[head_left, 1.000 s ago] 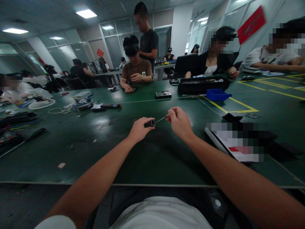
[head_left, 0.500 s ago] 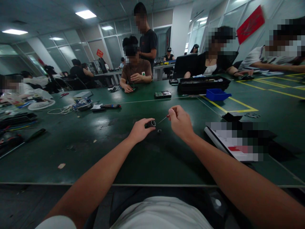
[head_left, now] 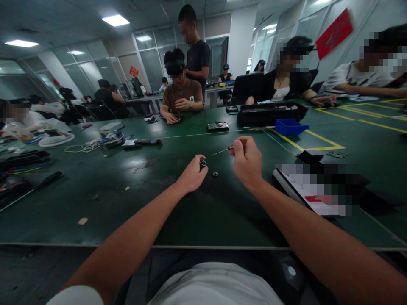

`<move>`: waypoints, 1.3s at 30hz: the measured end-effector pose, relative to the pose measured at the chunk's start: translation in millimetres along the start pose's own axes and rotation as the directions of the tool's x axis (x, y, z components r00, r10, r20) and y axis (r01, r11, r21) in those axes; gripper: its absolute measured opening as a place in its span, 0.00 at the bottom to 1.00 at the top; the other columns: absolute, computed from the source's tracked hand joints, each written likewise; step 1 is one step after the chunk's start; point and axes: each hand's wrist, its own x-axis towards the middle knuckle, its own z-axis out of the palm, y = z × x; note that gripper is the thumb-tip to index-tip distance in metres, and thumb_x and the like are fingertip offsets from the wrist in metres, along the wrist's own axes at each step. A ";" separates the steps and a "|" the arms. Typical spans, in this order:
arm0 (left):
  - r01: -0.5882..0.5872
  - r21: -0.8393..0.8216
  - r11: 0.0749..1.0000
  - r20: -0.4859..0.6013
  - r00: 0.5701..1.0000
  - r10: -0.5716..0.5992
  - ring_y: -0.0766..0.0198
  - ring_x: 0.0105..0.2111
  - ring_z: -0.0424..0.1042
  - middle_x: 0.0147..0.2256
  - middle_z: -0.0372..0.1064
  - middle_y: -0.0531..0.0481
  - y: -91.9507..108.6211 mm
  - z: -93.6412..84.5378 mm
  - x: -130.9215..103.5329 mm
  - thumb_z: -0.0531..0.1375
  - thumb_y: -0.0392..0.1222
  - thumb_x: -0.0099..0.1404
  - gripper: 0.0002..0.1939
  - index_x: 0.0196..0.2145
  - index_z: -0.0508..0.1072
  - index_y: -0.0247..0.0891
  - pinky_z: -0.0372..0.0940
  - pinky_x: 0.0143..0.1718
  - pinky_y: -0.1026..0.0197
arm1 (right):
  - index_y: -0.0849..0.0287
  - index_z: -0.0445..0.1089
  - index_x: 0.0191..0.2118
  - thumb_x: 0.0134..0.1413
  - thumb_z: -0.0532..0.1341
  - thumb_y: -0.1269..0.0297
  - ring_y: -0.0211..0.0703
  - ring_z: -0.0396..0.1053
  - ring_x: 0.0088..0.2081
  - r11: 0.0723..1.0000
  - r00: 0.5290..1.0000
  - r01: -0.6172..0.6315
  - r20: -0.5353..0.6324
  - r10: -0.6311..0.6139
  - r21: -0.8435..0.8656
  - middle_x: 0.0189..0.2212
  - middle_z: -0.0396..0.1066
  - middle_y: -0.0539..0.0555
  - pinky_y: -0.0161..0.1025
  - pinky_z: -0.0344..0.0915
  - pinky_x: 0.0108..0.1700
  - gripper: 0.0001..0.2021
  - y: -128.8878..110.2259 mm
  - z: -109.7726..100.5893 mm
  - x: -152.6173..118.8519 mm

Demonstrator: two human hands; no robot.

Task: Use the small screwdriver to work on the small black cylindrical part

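My left hand (head_left: pixel 192 174) is closed around a small dark cylinder (head_left: pixel 202 163) with a pale ring at its open end. The fingers cover most of the cylinder, so its kind cannot be made out. In my right hand (head_left: pixel 247 161) is a thin screwdriver (head_left: pixel 229 148) with a reddish handle. Its shaft points left, and the tip is in the air a little above and right of the cylinder, apart from it. On the green table between my hands lies a small dark round piece (head_left: pixel 215 174).
A hard drive (head_left: pixel 218 126), a long black housing (head_left: pixel 271 114) and a blue bin (head_left: pixel 291 126) stand farther back. At right lies a white-and-black box (head_left: pixel 307 192). Tools and cables (head_left: pixel 110 139) are on the left. A person (head_left: pixel 182 95) works across the table (head_left: pixel 127 220).
My right hand has moved right and slightly up, drawing the screwdriver tip away from the cylinder. My left hand has turned and shifted slightly right, closing more over the cylinder.
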 end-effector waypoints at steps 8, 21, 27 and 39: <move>-0.157 0.269 0.950 0.224 0.970 0.097 0.51 0.45 0.73 0.46 0.72 0.40 9.0 16.6 2.3 0.56 0.47 0.70 0.16 0.51 0.72 0.37 0.67 0.44 0.52 | 0.53 0.64 0.41 0.68 0.51 0.54 0.44 0.71 0.32 1.000 1.000 0.024 -0.004 -0.025 -0.005 0.31 0.73 0.52 0.43 0.66 0.37 0.11 1.3 0.5 0.1; -0.202 0.330 0.922 0.259 0.959 0.117 0.52 0.40 0.73 0.41 0.73 0.41 5.4 16.0 6.7 0.55 0.47 0.70 0.14 0.46 0.75 0.38 0.66 0.40 0.54 | 0.53 0.65 0.40 0.68 0.52 0.55 0.43 0.71 0.32 1.000 1.000 0.010 0.025 -0.010 -0.002 0.30 0.73 0.51 0.43 0.66 0.37 0.10 -1.8 0.1 -0.7; 0.021 -0.049 0.999 0.021 1.000 -0.020 0.58 0.37 0.73 0.37 0.76 0.45 -12.6 -9.0 14.9 0.54 0.46 0.68 0.13 0.41 0.75 0.38 0.66 0.39 0.57 | 0.53 0.65 0.40 0.67 0.52 0.56 0.44 0.71 0.32 1.000 1.000 -0.001 0.025 0.001 -0.008 0.30 0.73 0.51 0.43 0.65 0.37 0.09 -3.0 -1.2 0.7; 0.207 -0.772 0.601 -0.288 0.728 -0.622 0.66 0.23 0.64 0.29 0.69 0.50 -60.0 -111.9 10.8 0.53 0.39 0.63 0.06 0.34 0.68 0.36 0.55 0.21 0.64 | 0.53 0.65 0.40 0.67 0.52 0.56 0.44 0.72 0.33 1.000 0.999 -0.001 0.038 0.001 0.002 0.29 0.73 0.51 0.44 0.65 0.38 0.09 -0.6 -1.7 1.1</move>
